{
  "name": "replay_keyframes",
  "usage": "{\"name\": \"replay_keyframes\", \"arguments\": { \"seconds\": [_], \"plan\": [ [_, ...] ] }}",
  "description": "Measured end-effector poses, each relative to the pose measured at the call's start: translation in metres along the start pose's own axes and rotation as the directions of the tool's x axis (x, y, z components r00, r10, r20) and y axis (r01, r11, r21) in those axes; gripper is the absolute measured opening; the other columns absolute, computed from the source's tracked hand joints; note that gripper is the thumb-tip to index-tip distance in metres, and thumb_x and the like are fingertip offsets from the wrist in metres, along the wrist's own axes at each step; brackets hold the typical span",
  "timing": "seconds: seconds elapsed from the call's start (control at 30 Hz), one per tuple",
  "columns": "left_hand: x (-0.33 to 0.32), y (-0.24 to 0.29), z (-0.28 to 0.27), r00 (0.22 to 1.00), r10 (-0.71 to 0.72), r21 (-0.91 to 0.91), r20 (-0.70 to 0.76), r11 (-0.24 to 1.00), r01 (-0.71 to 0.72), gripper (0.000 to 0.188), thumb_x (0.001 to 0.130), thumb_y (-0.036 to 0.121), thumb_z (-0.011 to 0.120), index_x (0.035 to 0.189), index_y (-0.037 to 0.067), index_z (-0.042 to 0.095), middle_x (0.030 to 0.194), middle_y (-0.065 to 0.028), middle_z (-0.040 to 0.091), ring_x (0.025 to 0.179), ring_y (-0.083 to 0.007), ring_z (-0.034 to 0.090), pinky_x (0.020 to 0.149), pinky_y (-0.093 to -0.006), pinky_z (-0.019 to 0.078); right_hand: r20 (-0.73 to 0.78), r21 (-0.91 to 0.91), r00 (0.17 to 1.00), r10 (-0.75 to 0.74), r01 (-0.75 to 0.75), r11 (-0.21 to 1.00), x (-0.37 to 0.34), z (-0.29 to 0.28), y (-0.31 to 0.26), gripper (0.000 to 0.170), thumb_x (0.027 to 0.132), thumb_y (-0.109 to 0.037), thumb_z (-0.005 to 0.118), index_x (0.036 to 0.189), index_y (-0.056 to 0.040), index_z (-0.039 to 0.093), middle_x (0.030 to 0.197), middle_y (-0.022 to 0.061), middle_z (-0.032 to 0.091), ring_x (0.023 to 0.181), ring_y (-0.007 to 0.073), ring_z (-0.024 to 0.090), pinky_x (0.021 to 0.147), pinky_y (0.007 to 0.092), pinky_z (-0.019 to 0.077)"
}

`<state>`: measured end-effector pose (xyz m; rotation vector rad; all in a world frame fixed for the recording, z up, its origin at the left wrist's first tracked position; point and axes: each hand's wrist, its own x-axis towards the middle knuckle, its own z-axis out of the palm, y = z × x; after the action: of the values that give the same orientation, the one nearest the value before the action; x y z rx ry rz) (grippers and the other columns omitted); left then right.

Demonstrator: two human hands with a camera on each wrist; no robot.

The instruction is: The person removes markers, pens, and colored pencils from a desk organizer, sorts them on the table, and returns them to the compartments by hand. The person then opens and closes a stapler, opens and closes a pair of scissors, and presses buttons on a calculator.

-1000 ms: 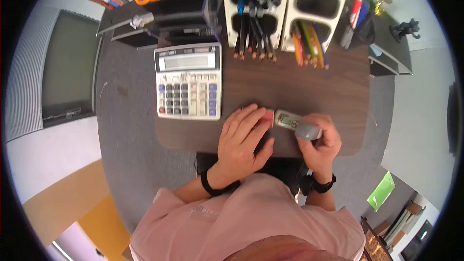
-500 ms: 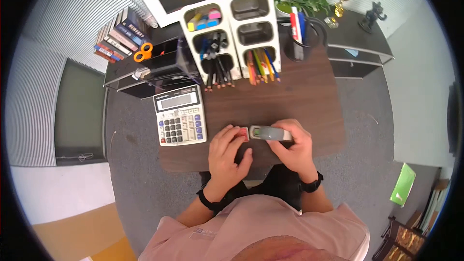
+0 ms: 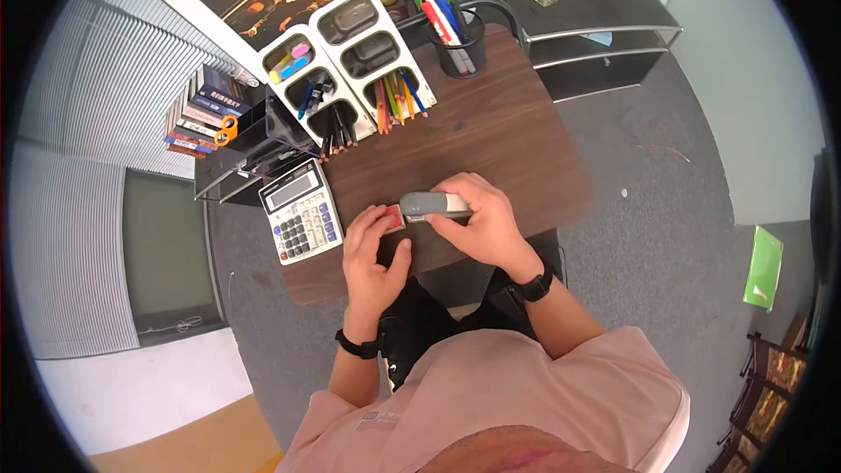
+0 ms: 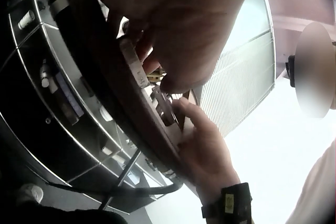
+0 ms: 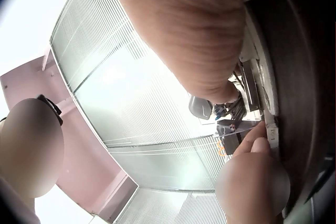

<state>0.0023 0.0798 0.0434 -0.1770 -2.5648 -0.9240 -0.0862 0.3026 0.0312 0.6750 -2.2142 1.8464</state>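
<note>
A stapler [image 3: 425,203] with a grey top and pale base lies near the front edge of the brown desk. My right hand [image 3: 484,221] holds its right end, thumb on the near side and fingers on the far side. In the right wrist view, the grey stapler lid [image 5: 199,107] stands raised from the base. A small red box [image 3: 395,220] sits close to the stapler's left end. The fingers of my left hand [image 3: 371,256] rest on this box and partly hide it; the thumb is spread away from it.
A white calculator [image 3: 300,212] lies left of my left hand. Farther back stand white organisers [image 3: 361,66] with pencils, pens and markers, and a black mesh pen cup [image 3: 460,57]. A clear-sided holder [image 3: 285,127] is at the back left. The desk's rounded front edge is near my wrists.
The head view has swung, so the desk appears turned and more of its back shows. The stapler's grey top now covers more of the base in this view. The left hand still touches the red box.
</note>
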Motion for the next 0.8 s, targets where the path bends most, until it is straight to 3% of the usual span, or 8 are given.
{"name": "replay_keyframes", "arguments": {
  "seconds": [0.13, 0.23, 0.47, 0.53, 0.8],
  "plan": [
    [0.012, -0.002, -0.01, 0.993, -0.019, 0.032, 0.112, 0.999, 0.016, 0.043, 0.096, 0.007, 0.083, 0.138, 0.0, 0.076, 0.148, -0.0228, 0.074, 0.138, -0.0432, 0.07, 0.118, -0.0496, 0.0556, -0.005, -0.01, 1.0, -0.011, 0.011, 1.0, -0.001, 0.001, 0.001, 0.025, 0.089, -0.01, 0.092, 0.11, -0.0064, 0.079, 0.104, 0.01, 0.079, 0.101, 0.036, 0.076, 0.087, 0.0451, 0.0611],
    [0.006, -0.014, 0.007, 0.998, 0.05, 0.055, -0.022, 0.997, -0.049, 0.043, 0.098, 0.01, 0.084, 0.139, 0.0, 0.076, 0.147, -0.0224, 0.074, 0.137, -0.0434, 0.07, 0.119, -0.0495, 0.0536, -0.001, -0.006, 1.0, 0.003, -0.003, 1.0, -0.001, 0.001, 0.0, 0.024, 0.089, -0.01, 0.091, 0.11, -0.0063, 0.079, 0.104, 0.0103, 0.079, 0.101, 0.0358, 0.076, 0.087, 0.0452, 0.061],
    [0.004, -0.018, 0.009, 0.997, 0.058, 0.046, -0.041, 0.997, -0.056, 0.042, 0.099, 0.01, 0.082, 0.139, 0.001, 0.076, 0.147, -0.0219, 0.075, 0.138, -0.0435, 0.07, 0.121, -0.0504, 0.0527, 0.031, -0.042, 0.999, 0.038, -0.036, 0.998, -0.002, 0.001, 0.003, 0.027, 0.089, -0.013, 0.091, 0.112, -0.0049, 0.079, 0.105, 0.0114, 0.079, 0.101, 0.0372, 0.076, 0.088, 0.0451, 0.0613],
    [0.002, -0.02, 0.01, 0.995, 0.085, 0.044, -0.055, 0.996, -0.082, 0.04, 0.099, 0.01, 0.082, 0.137, 0.001, 0.078, 0.148, -0.022, 0.074, 0.138, -0.0436, 0.07, 0.12, -0.0503, 0.0536, -0.025, -0.023, 0.999, 0.024, -0.025, 0.999, -0.003, 0.004, 0.007, 0.03, 0.089, -0.014, 0.092, 0.115, -0.0037, 0.08, 0.107, 0.0135, 0.079, 0.102, 0.0375, 0.077, 0.089, 0.0435, 0.0617],
    [-0.002, -0.025, 0.012, 0.992, 0.06, 0.016, -0.113, 0.998, -0.059, 0.037, 0.094, 0.006, 0.081, 0.131, 0.003, 0.081, 0.144, -0.0193, 0.077, 0.134, -0.0425, 0.072, 0.115, -0.0487, 0.0569, -0.009, 0.013, 0.997, 0.082, -0.082, 0.997, -0.004, 0.01, 0.02, 0.03, 0.092, -0.013, 0.094, 0.117, -0.0043, 0.081, 0.108, 0.0121, 0.083, 0.098, 0.0249, 0.08, 0.09, 0.0376, 0.0621]
  ]
}}
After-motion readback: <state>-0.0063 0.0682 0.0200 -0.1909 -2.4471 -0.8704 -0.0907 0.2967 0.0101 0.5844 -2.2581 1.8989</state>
